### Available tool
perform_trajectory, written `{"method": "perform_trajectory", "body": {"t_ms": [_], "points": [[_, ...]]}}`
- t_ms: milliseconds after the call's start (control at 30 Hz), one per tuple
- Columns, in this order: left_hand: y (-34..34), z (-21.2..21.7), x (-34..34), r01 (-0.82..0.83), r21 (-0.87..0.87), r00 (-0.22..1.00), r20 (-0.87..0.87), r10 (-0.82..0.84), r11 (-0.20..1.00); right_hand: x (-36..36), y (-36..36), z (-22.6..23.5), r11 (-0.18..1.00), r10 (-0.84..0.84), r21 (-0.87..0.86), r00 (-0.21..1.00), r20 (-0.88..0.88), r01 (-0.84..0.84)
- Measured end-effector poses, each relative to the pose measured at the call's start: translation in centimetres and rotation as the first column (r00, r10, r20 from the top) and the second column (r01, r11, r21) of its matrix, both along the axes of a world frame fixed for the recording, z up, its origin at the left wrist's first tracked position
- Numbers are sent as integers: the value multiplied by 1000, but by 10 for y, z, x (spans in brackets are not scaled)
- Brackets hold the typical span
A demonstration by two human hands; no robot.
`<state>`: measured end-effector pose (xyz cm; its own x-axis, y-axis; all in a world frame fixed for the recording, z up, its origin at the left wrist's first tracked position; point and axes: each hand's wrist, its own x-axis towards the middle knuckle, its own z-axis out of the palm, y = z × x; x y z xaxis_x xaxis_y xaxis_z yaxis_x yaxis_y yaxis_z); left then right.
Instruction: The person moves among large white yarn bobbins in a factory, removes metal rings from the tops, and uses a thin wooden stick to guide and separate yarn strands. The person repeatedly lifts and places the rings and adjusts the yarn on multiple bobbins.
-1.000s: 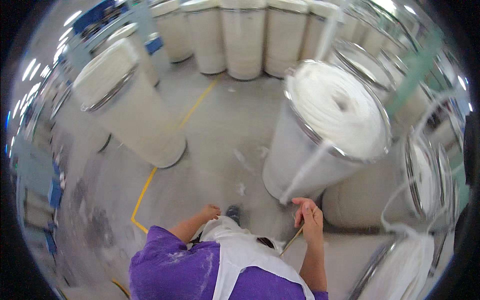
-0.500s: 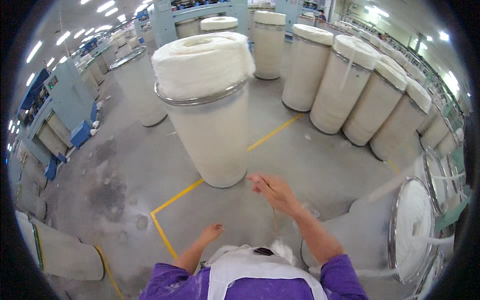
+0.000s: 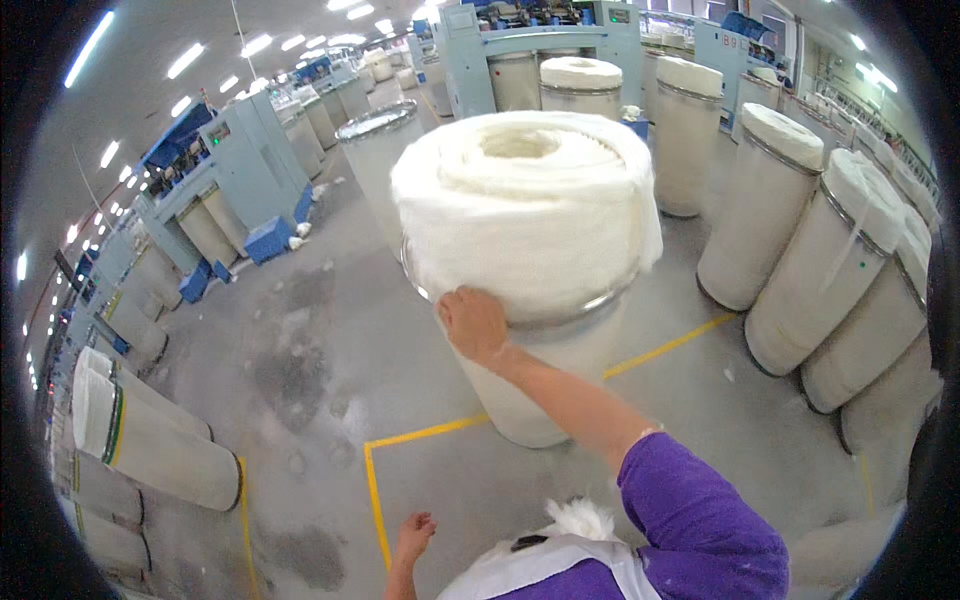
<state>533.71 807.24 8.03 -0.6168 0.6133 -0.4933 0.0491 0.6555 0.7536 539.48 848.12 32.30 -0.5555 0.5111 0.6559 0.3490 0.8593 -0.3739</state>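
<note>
A tall cream sliver can point(image 3: 570, 355) stands right before me on the grey floor. A thick coil of white fibre sliver point(image 3: 530, 225) bulges above its metal rim. My right hand point(image 3: 472, 325) reaches across the can's front, its fingers closed over the near left part of the rim, just below the coil. Low beside my body hangs my left hand point(image 3: 415, 535), empty, with loosely bent fingers, apart from the can. White fluff point(image 3: 580, 520) clings to the front of my apron point(image 3: 545, 565).
Several full cans point(image 3: 765, 205) line the right side. Another can point(image 3: 385, 145) stands behind mine, and more cans point(image 3: 165, 440) at the left. Pale blue machines point(image 3: 245, 150) stand farther back. Yellow lines point(image 3: 375, 490) mark the floor around the can's base.
My right hand has gone up and forward from near the can's base to its rim. The can now appears nearer and farther right as my view turns left. My left hand stays low.
</note>
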Motion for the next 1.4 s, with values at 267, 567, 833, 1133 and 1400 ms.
{"method": "perform_trajectory", "body": {"t_ms": [267,567,833,1133,1400], "points": [[168,100,-32,218,320,947,-300,-120,922,11,23,-6,992,110,22,929,352,-126],[318,250,-76,756,211,422,-881,-215,620,177,37,2,994,105,-53,860,499,-91],[388,252,-113,995,-84,-93,-978,-187,-56,284,-18,28,968,-192,21,688,700,248],[377,263,-87,798,-27,-114,-988,-106,-601,249,-193,32,834,-383,12,563,733,552],[401,268,-32,596,-172,-608,-735,-301,-784,212,-357,28,588,-601,-14,448,662,809]]}}
